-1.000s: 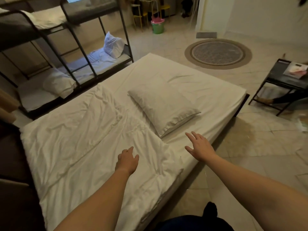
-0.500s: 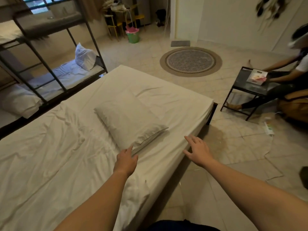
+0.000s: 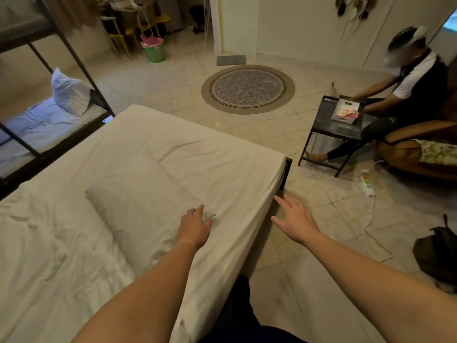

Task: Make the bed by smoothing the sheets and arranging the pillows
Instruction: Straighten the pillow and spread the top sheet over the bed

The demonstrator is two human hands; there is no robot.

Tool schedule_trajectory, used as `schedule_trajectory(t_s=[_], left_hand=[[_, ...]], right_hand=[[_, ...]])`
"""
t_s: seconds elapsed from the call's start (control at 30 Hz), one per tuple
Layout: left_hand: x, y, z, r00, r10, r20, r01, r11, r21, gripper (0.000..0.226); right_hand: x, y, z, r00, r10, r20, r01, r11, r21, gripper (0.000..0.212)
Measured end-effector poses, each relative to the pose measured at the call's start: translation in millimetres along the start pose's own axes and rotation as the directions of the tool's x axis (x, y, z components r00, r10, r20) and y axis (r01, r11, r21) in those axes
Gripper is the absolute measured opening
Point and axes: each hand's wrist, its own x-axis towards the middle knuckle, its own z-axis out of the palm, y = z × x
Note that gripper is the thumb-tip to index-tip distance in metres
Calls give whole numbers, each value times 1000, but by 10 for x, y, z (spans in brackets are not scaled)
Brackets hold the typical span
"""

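A low bed with a white sheet fills the left and centre. A white pillow lies on it near the middle. A crumpled white duvet covers the left part. My left hand hovers at the pillow's near right corner with fingers loosely extended, holding nothing. My right hand is spread open over the bed's right edge and the floor, holding nothing.
A black bunk bed with a white pillow stands at the left. A round rug lies on the tiled floor. A person sits at a small black table on the right. A dark bag lies at the far right.
The view has shifted right along the bed. Both hands have moved toward the pillow's near corner and the bed's right edge. The seated person has come into view.
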Motion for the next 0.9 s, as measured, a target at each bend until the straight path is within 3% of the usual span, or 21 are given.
schedule_trajectory(t_s=[0.37, 0.57, 0.9], left_hand=[[1912, 1036, -108, 995, 63, 79, -65, 998, 20, 59], [2747, 1634, -49, 995, 66, 81, -69, 997, 41, 59], [3765, 2762, 394, 988, -155, -3, 155, 987, -51, 59]], right_hand=[[1698, 493, -756, 991, 129, -44, -129, 992, 1, 72], [2611, 916, -1025, 993, 112, -38, -112, 994, -2, 72], [4447, 1983, -1788, 994, -44, 98, 53, 994, -94, 73]])
